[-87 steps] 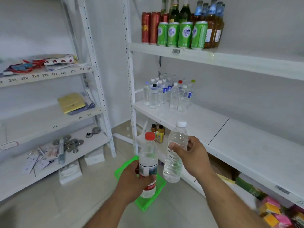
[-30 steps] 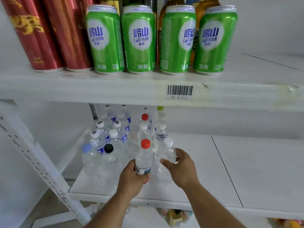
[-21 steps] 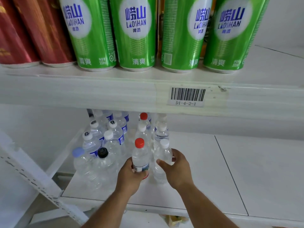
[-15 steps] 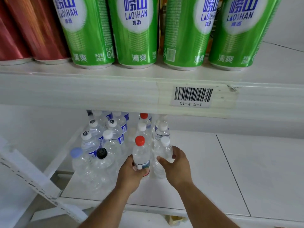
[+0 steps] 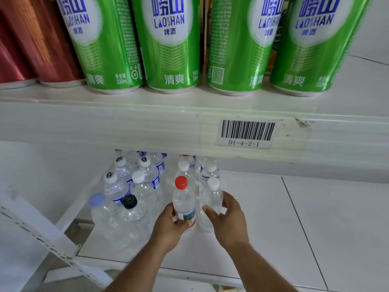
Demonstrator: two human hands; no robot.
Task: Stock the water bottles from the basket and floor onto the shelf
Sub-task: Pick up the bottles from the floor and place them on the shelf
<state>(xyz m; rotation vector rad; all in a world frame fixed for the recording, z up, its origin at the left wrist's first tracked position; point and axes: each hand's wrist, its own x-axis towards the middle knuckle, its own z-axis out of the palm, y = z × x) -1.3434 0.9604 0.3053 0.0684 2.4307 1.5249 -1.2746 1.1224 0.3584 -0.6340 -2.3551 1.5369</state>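
Note:
My left hand (image 5: 168, 228) grips a clear water bottle with a red cap (image 5: 183, 199) around its labelled middle, upright on the white lower shelf (image 5: 294, 239). Beside it on the right, my right hand (image 5: 228, 220) holds a clear bottle with a white cap (image 5: 211, 197), fingers wrapped round its body. Both bottles stand at the front of a cluster of several water bottles (image 5: 134, 186) with white, blue and black caps. The basket and floor are out of view.
The upper shelf edge (image 5: 147, 127) with a barcode label (image 5: 247, 133) hangs just above the bottles and hides the back ones. Green beer cans (image 5: 168, 43) and red cans (image 5: 31, 39) stand on it. A perforated shelf upright (image 5: 42, 239) slants at the left.
Both hands have carried the two bottles from above the green basket up to the lower shelf and set them against the bottle cluster. My head has moved closer to the shelf.

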